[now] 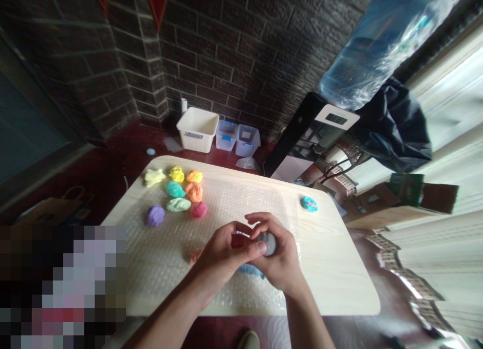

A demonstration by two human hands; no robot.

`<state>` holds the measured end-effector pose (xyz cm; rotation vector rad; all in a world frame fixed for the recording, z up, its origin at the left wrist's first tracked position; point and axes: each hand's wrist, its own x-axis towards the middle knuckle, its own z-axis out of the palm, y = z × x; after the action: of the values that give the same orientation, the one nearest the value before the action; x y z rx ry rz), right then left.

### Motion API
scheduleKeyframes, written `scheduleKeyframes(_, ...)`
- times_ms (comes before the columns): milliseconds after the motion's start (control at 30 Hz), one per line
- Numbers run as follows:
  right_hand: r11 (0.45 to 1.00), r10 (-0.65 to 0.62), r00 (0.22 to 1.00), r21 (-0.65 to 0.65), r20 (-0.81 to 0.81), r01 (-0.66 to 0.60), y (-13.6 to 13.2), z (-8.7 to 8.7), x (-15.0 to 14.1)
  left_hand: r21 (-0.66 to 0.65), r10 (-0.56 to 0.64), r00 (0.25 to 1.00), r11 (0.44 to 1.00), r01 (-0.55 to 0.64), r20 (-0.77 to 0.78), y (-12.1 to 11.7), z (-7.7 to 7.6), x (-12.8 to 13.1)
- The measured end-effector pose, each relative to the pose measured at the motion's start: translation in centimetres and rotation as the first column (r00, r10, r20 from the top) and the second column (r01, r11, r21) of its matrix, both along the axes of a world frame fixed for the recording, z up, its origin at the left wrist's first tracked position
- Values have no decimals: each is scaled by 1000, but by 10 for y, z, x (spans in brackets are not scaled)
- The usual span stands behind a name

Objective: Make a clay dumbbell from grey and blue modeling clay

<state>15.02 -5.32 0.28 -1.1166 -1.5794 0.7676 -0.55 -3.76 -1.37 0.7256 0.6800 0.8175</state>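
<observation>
Both my hands meet over the middle of a sheet of bubble wrap (226, 198) on a pale wooden table (339, 258). My right hand (281, 256) curls round a grey lump of clay (268, 242). My left hand (222, 251) pinches the same lump with thumb and fingers; a red bit (238, 239) shows between the hands. Under my hands lies a blue piece (249, 271), and a pinkish piece (194, 256) sits just left of my left hand.
Several clay lumps sit at the far left of the wrap: yellow (176, 174), orange (193, 192), teal (174, 189), purple (155, 215), pink (198, 210). A blue lump (309, 203) lies far right. A white bin (197, 129) and a water dispenser (313, 137) stand beyond.
</observation>
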Motion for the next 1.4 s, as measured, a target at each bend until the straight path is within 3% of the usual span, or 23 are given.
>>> scheduleKeyframes(100,1000,14,1000,-4,17,-13,0,-1,-2,18,-52,999,999,51,17,-1,0,1)
scheduleKeyframes(233,999,-6,998,38,63,4,0,-2,-3,108,23,1000,994,-24,12,0,4,1)
scheduleKeyframes(367,997,-2,994,72,112,-6,-1,0,-1,153,12,1000,988,-14,10,1,8,0)
scheduleKeyframes(667,993,-33,998,112,45,28,-1,0,-7,40,18,998,999,-21,62,-2,1,4)
scheduleKeyframes(867,991,-39,999,129,20,36,0,1,-11,-14,-41,994,999,42,101,-3,-1,5)
scheduleKeyframes(1200,996,6,1000,88,-24,-4,-1,-3,-11,2,-9,997,1000,9,75,-3,1,3)
scheduleKeyframes(1400,996,22,1000,91,-2,-22,-1,-2,-8,76,54,997,995,-58,56,-2,1,2)
